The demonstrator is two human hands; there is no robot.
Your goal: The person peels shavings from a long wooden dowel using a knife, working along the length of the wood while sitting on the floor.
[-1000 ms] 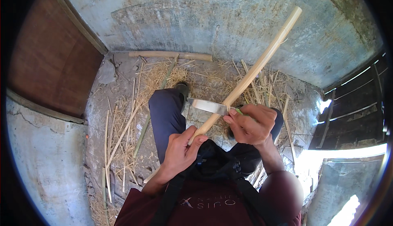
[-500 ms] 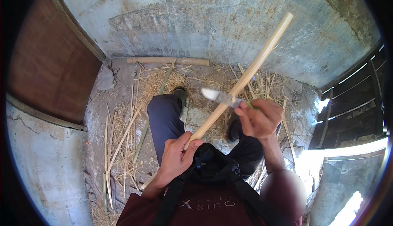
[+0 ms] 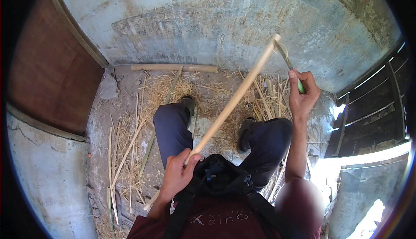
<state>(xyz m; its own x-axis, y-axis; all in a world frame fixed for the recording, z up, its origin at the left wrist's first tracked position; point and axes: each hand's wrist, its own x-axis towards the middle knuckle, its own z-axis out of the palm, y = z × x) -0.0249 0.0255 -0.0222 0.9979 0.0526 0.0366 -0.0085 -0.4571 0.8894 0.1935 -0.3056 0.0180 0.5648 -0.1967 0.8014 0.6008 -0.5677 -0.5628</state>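
Note:
A long, pale wooden pole [image 3: 234, 100], likely bamboo, slants up and to the right from my lap. My left hand [image 3: 178, 169] is closed around its lower end. Up at the far end, my right hand [image 3: 303, 92] grips a knife [image 3: 284, 55] by its green handle. The blade touches the pole close to its tip, and a thin curled shaving [image 3: 284, 48] hangs there. Part of the handle is hidden by my right fingers.
Straw-like shavings [image 3: 173, 88] and several long strips [image 3: 115, 169] litter the floor around my feet. Another bamboo pole [image 3: 173, 68] lies along the foot of the grey wall [image 3: 182, 26]. A brown door panel [image 3: 52, 61] stands at left, dark slatted boards [image 3: 372, 104] at right.
My right hand has moved the knife up and away along the pole, from its middle to its far end. The pole's far end has dipped lower and to the left.

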